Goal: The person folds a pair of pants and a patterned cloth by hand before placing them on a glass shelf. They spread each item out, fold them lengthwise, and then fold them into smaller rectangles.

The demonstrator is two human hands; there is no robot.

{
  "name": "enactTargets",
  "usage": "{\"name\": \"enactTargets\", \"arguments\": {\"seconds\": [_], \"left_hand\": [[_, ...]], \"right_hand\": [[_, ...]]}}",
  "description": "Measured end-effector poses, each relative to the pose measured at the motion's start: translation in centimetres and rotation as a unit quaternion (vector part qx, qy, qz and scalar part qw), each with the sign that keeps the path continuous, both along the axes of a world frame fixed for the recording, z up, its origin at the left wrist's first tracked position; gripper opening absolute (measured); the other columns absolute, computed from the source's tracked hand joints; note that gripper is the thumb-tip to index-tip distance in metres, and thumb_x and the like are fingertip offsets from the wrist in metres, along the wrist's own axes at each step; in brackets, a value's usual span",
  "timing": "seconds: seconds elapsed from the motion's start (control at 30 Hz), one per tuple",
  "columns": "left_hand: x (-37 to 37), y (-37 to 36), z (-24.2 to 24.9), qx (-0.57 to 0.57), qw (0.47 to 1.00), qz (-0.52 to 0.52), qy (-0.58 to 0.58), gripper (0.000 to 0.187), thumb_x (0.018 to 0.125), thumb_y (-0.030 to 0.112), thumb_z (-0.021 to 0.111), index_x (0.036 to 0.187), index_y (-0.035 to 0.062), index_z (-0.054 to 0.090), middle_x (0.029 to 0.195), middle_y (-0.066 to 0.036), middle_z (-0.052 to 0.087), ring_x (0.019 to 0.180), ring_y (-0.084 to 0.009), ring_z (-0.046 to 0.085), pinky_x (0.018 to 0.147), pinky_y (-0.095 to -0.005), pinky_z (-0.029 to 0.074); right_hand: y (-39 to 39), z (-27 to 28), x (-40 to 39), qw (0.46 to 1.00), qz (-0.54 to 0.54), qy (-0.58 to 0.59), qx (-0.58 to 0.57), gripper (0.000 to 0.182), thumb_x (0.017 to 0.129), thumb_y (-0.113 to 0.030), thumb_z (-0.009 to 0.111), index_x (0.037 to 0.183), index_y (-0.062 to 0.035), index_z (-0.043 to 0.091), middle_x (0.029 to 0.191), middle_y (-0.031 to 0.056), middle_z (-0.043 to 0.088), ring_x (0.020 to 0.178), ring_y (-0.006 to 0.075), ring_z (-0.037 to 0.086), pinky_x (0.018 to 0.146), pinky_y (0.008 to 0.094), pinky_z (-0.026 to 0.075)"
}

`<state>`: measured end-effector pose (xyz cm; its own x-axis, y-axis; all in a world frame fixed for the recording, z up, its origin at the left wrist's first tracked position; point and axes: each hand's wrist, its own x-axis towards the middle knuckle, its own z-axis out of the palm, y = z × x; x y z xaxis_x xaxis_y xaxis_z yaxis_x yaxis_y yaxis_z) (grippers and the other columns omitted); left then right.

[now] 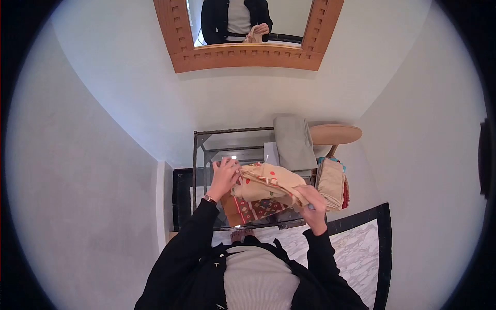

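Observation:
A cream cloth (pixel 268 182) with red and green spots is bunched between my two hands, over a glass-topped metal table (pixel 232 129). My left hand (pixel 226 174) is at the cloth's left end, fingers bent and somewhat apart; whether it grips the fabric is unclear. At the right end my right hand (pixel 311 200) is closed on the cloth's folded edge. Beneath the cloth lies a brown and red patterned textile (pixel 253 209), partly covered.
A folded grey cloth (pixel 294 142) lies at the table's back right. Beside it are a round-backed wooden chair (pixel 337 134) and a stack of folded beige cloth (pixel 330 183). A wood-framed mirror (pixel 248 57) hangs on the wall ahead.

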<state>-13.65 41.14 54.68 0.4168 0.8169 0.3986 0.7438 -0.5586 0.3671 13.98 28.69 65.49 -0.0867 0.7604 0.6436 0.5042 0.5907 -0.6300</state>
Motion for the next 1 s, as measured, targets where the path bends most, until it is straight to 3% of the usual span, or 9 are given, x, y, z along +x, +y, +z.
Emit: {"name": "enactTargets", "arguments": {"seconds": [0.07,0.17,0.2,0.3,0.47,0.6,0.77,0.87,1.0], "left_hand": [[0.0,0.1,2.3,0.02,0.999,0.012,-0.045,0.016,0.074,0.008,0.068,0.087,0.0088,0.059,0.108,-0.005,0.058,0.109,-0.0264,0.05,0.091,-0.0485,0.035],[0.2,0.5,5.2,-0.014,0.957,-0.037,-0.287,0.017,0.073,0.002,0.066,0.083,0.0059,0.054,0.103,-0.008,0.058,0.102,-0.0275,0.054,0.089,-0.0416,0.041],[0.1,0.3,6.9,-0.031,0.935,-0.062,-0.347,0.016,0.078,-0.005,0.061,0.083,0.0029,0.049,0.097,-0.007,0.057,0.093,-0.0193,0.057,0.084,-0.0301,0.044],[-1.0,-0.6,11.3,-0.243,0.793,-0.112,-0.547,0.015,0.086,-0.005,0.058,0.082,0.0025,0.046,0.094,-0.004,0.056,0.089,-0.0088,0.053,0.083,-0.0227,0.041],[-1.9,-1.9,16.3,-0.159,0.891,-0.043,-0.423,0.017,0.091,0.003,0.061,0.084,0.0037,0.045,0.076,0.004,0.043,0.071,-0.0033,0.04,0.062,-0.0188,0.035],[-2.1,-2.6,17.8,-0.194,0.92,-0.048,-0.337,0.016,0.088,0.006,0.065,0.089,0.0028,0.05,0.071,0.003,0.044,0.066,-0.0037,0.042,0.059,-0.0211,0.038],[-2.9,-1.8,11.0,-0.313,0.909,-0.15,-0.231,0.022,0.087,0.009,0.067,0.106,0.0009,0.06,0.08,-0.002,0.058,0.074,-0.0083,0.053,0.066,-0.024,0.045],[-2.7,-1.4,4.7,-0.346,0.92,-0.185,-0.02,0.034,0.084,0.016,0.07,0.112,-0.0009,0.06,0.09,-0.011,0.064,0.081,-0.0145,0.06,0.074,-0.0273,0.048],[-1.8,-3.6,-8.7,-0.266,0.947,-0.165,-0.065,0.024,0.081,0.021,0.071,0.09,-0.0005,0.066,0.078,-0.022,0.064,0.072,-0.0324,0.061,0.067,-0.0386,0.049]], "right_hand": [[-0.6,1.2,0.6,1.0,-0.018,0.019,0.007,0.025,0.074,0.009,0.061,0.098,0.0042,0.067,0.092,0.0147,0.069,0.085,0.0291,0.067,0.08,0.0342,0.051],[-1.2,1.0,1.9,0.992,-0.092,0.084,0.012,0.022,0.08,0.006,0.059,0.1,0.0052,0.066,0.093,0.0139,0.069,0.087,0.0248,0.067,0.083,0.0333,0.051],[-1.1,0.8,2.8,0.987,-0.125,0.096,0.036,0.022,0.085,0.003,0.058,0.105,0.0055,0.066,0.097,0.0129,0.069,0.091,0.0208,0.065,0.086,0.0321,0.05],[-0.9,2.5,3.8,0.982,-0.15,0.117,0.006,0.026,0.085,0.004,0.057,0.109,0.0058,0.065,0.101,0.0131,0.069,0.094,0.0197,0.065,0.088,0.0312,0.049],[-0.4,4.4,5.0,0.978,-0.127,0.162,-0.035,0.024,0.087,0.0,0.064,0.11,0.0061,0.065,0.105,0.0107,0.068,0.098,0.0145,0.061,0.088,0.0273,0.048],[0.2,6.2,6.1,0.968,-0.11,0.198,-0.11,0.025,0.088,-0.001,0.061,0.111,0.006,0.065,0.105,0.0103,0.068,0.096,0.0142,0.062,0.086,0.0265,0.049],[0.6,6.6,5.8,0.976,-0.086,0.17,-0.105,0.028,0.083,0.006,0.06,0.109,0.0051,0.067,0.103,0.011,0.069,0.094,0.0153,0.064,0.086,0.0273,0.049],[0.3,7.6,4.7,0.98,-0.091,0.156,-0.085,0.029,0.08,0.008,0.058,0.108,0.0056,0.068,0.103,0.012,0.069,0.096,0.0169,0.064,0.088,0.0289,0.049],[-0.3,8.6,5.2,0.982,-0.127,0.143,-0.014,0.022,0.088,-0.002,0.059,0.107,0.0065,0.067,0.102,0.0091,0.068,0.094,0.0141,0.061,0.088,0.0279,0.047]]}}
